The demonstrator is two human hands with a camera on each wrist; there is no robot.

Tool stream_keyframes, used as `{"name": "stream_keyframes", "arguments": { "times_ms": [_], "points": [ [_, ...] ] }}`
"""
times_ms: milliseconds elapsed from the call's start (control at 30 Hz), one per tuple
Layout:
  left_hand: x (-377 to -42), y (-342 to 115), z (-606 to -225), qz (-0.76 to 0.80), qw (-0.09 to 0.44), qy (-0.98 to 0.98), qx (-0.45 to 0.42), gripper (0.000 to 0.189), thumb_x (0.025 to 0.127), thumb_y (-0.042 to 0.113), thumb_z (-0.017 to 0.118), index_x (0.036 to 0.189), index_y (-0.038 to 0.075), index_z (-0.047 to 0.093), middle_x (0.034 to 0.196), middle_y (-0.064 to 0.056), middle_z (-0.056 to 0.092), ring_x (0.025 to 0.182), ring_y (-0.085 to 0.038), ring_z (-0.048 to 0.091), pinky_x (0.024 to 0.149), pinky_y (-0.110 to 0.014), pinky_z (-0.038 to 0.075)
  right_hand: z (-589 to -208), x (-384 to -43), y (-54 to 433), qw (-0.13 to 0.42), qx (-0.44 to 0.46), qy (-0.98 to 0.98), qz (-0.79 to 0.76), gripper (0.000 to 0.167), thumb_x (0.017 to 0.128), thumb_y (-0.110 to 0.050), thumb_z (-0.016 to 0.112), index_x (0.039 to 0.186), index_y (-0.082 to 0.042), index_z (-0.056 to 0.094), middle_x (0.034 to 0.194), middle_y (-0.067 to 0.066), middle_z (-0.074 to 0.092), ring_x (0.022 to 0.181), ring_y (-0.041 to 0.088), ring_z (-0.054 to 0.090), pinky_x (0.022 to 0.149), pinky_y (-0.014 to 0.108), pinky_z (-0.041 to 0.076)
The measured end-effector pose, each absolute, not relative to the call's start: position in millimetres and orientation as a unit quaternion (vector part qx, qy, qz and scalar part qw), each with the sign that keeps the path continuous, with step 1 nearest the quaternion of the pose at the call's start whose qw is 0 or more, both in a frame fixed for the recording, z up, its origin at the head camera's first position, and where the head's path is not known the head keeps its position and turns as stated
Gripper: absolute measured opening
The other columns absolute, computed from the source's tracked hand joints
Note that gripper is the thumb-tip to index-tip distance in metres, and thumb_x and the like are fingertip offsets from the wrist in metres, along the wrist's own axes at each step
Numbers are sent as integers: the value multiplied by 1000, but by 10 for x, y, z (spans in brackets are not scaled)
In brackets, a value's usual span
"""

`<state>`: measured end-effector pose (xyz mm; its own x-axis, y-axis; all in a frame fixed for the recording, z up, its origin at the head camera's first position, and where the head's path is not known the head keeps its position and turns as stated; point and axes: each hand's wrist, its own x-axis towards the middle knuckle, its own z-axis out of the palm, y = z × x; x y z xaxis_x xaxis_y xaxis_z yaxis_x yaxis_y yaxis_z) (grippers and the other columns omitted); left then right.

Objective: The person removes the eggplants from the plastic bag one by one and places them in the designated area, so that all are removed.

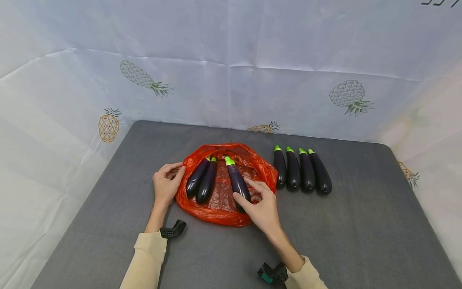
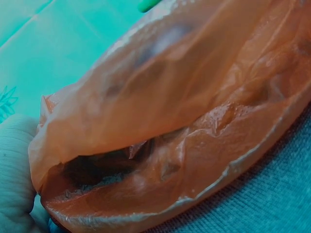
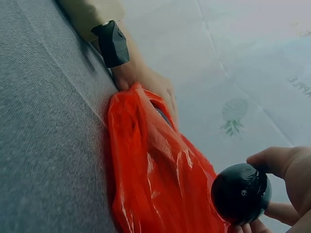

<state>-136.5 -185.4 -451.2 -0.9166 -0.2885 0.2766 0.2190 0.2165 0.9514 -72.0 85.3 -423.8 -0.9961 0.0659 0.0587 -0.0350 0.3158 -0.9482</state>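
A red plastic bag (image 1: 223,218) lies on the table with its mouth spread wide. Two eggplants (image 1: 206,182) rest side by side in its left part. My right hand (image 1: 262,205) grips a third eggplant (image 1: 236,176) around its lower body, over the right part of the bag; its green cap points away from me. In the right wrist view the dark round end of that eggplant (image 3: 241,194) shows between thumb and fingers, above the bag's rim. At the bag's left edge my left hand (image 1: 167,184) pinches the rim between thumb and fingers.
Several more eggplants (image 1: 300,170) lie in a row just right of the bag, green caps toward the back. The grey table (image 1: 353,224) meets a white curtain (image 1: 231,96) with pineapple prints behind and at the sides. Black wrist devices (image 1: 174,229) sit on both forearms.
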Motion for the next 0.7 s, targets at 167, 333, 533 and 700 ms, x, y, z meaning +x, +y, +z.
{"name": "stream_keyframes", "arguments": {
  "times_ms": [167, 333, 533, 700],
  "points": [
    [-1371, -1855, -4524, -625, 206, -752, 19, 16, 90, -5, 72, 102, -16, 73, 93, -28, 67, 75, 2, 65, 73, -9, 55, -4243, -650, 954, 36, -21, -803, 594, 52, 82, -23, 88, 131, -15, 71, 111, 10, 68, 87, 18, 58, 70, 16, 55],
    [-1378, -1857, -4547, -624, 209, -753, 19, 16, 90, -5, 72, 102, -15, 74, 93, -25, 67, 75, 2, 65, 73, -9, 55, -4263, -575, 1051, 16, -36, -794, 607, 52, 82, -20, 87, 131, -15, 70, 112, 10, 67, 89, 17, 59, 70, 16, 54],
    [-1383, -1860, -4560, -624, 211, -752, 21, 16, 90, -5, 72, 102, -15, 74, 92, -24, 67, 75, 2, 65, 73, -8, 55, -4249, -505, 1165, 11, -47, -789, 613, 50, 83, -17, 86, 131, -16, 70, 120, 8, 67, 90, 19, 59, 72, 16, 55],
    [-1372, -1857, -4560, -623, 210, -753, 21, 17, 90, -4, 72, 103, -16, 73, 94, -28, 67, 75, 3, 65, 74, -8, 55, -4255, -443, 1257, 18, -61, -784, 617, 49, 83, -15, 86, 129, -15, 71, 118, 8, 67, 88, 17, 59, 71, 17, 54]
  ]
}}
